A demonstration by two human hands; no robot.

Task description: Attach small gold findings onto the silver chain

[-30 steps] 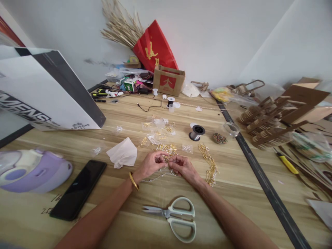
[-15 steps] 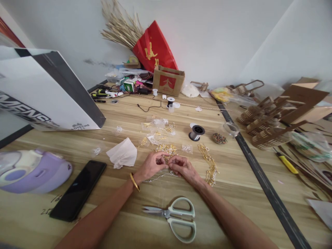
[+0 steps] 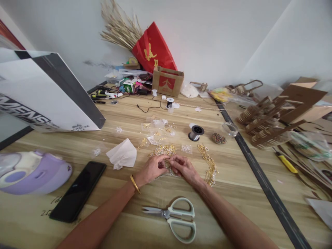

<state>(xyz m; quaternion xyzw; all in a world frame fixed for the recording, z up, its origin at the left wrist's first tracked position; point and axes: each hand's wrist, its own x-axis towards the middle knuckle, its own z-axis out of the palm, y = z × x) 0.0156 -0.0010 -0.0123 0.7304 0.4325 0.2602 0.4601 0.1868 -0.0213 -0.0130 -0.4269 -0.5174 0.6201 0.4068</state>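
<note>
My left hand (image 3: 155, 167) and my right hand (image 3: 183, 166) meet over the table, fingertips pinched together and almost touching. What they pinch is too small to make out. A thin silver chain (image 3: 171, 172) lies under and between them, partly hidden by the fingers. Just beyond the fingertips spreads a heap of small gold and silver jewellery pieces (image 3: 164, 149). Several gold chains (image 3: 209, 162) lie to the right of my right hand. Between my forearms, a pair of scissors (image 3: 172, 217) with pale handles rests with its blades pointing left.
A wire spool (image 3: 196, 132), a bead heap (image 3: 219, 138) and a clear jar (image 3: 230, 129) stand to the right. A black phone (image 3: 79, 191), a crumpled tissue (image 3: 121, 154) and a purple-white container (image 3: 36, 172) lie left. Farther right are small woven baskets (image 3: 264, 135) and a yellow-handled tool (image 3: 288, 164).
My left hand has rolled slightly, its fingers now covering more of the chain and the near edge of the heap. Both hands stay close together; the scissors have not moved.
</note>
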